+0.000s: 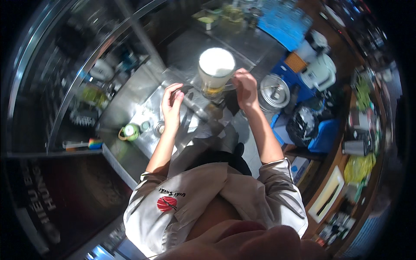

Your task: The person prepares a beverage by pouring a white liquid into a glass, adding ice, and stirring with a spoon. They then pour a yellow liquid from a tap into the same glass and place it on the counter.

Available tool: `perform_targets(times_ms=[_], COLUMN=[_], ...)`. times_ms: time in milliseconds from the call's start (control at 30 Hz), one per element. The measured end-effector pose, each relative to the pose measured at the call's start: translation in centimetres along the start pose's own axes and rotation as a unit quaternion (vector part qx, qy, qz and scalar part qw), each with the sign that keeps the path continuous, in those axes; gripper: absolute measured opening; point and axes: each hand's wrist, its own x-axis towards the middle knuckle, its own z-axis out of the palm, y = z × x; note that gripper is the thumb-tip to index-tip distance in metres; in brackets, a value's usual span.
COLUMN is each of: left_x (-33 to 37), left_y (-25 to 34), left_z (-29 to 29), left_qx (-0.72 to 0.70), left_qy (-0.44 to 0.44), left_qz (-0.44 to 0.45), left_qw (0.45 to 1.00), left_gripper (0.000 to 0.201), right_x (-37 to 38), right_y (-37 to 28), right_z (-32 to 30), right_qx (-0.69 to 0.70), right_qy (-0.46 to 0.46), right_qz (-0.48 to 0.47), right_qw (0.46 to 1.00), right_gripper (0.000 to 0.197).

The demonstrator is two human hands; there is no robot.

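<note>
A tall clear vessel (212, 82) stands on the steel counter, with a bright white top and something yellow-amber low inside. Whether the white part is foam or a lid is too glaring to tell. To its left, my left hand (172, 102) is raised with bent fingers, thumb apart, holding nothing. My right hand (246, 89) hovers close by the vessel's right side, fingers loosely curled; whether they touch it cannot be made out. A small green round container (130, 131) with a tan loop sits left of my left forearm.
Right of my right hand is a round metal lidded pot (274, 92). Beyond lie a blue tray with glasses (284, 24), a pale jug (320, 73) and a black plastic bag (302, 125). A metal-framed shelf (86, 65) borders the left; a wooden counter (331, 190) borders the right.
</note>
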Motion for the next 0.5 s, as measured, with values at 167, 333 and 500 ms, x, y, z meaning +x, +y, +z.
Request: perform_targets(times_ms=[167,333,500], left_x=[0.9,-2.7,-8.8], left_y=[1.7,1.5,1.1], left_z=[7.9,18.3,29.3], left_qx=[-0.013,-0.15,-0.169], left_qy=[-0.115,-0.25,-0.414], left_qz=[0.002,-0.095,-0.154], left_qw=[0.993,0.952,0.881], left_gripper=[0.021,0.03,0.035], right_x=[-3.7,-9.7,-17.1], right_y=[-4.5,-9.9,-16.2], right_z=[-5.1,-11.2,-18.2], right_qx=[-0.205,-0.047,-0.107], right_qy=[0.066,0.206,0.332], right_qz=[-0.065,-0.032,-0.115], right_qw=[0.974,0.977,0.93], right_gripper=[0.013,0.016,0.016])
